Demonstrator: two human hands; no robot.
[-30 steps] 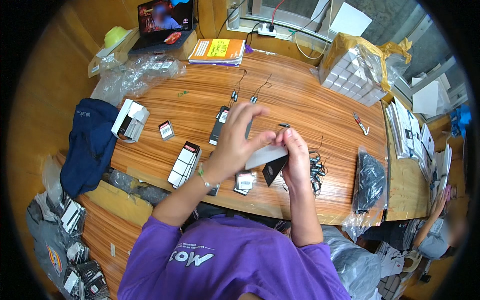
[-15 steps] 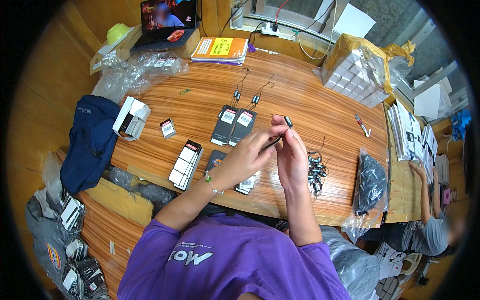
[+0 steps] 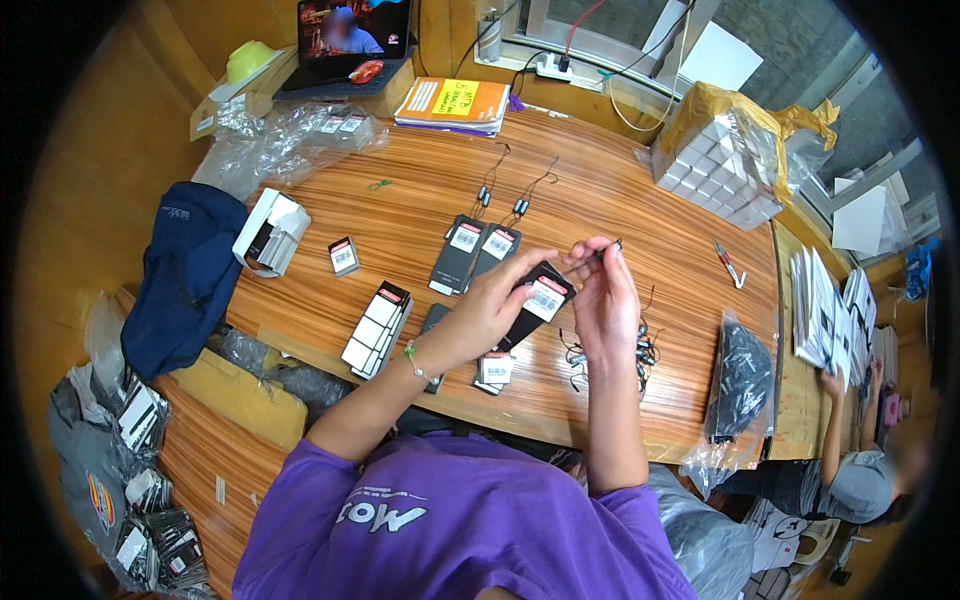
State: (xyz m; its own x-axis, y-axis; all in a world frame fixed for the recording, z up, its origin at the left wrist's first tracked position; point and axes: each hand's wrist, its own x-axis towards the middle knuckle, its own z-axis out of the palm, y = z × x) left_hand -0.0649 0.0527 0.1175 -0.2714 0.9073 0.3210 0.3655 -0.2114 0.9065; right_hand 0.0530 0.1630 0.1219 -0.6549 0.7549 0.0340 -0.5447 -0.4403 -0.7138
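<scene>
My left hand (image 3: 492,305) grips a black hang tag (image 3: 527,325) with a white-and-red sticker facing up. Close by on the right, my right hand (image 3: 606,305) pinches a thin black tag string (image 3: 601,254); whether it passes through the tag's hole cannot be made out. Below the hands lie stickered tags (image 3: 495,368) and, partly behind my left wrist, another dark tag (image 3: 433,322). A loose heap of black tag strings (image 3: 648,352) sits beside my right forearm. Farther off, two piles of dark tags (image 3: 462,255) have strings attached, stretched away from me.
Left of centre are a row of white-labelled tags (image 3: 376,330), a small sticker stack (image 3: 343,257) and a white box (image 3: 297,235). Thread snips (image 3: 729,265) and a plastic bag of black strings (image 3: 742,380) lie right. A wrapped block of small boxes (image 3: 715,170) stands behind. A co-worker (image 3: 860,485) handles papers.
The hang tag has turned so its stickered face shows. My right hand has moved slightly right, drawing the string away from the tag. The view has shifted a little.
</scene>
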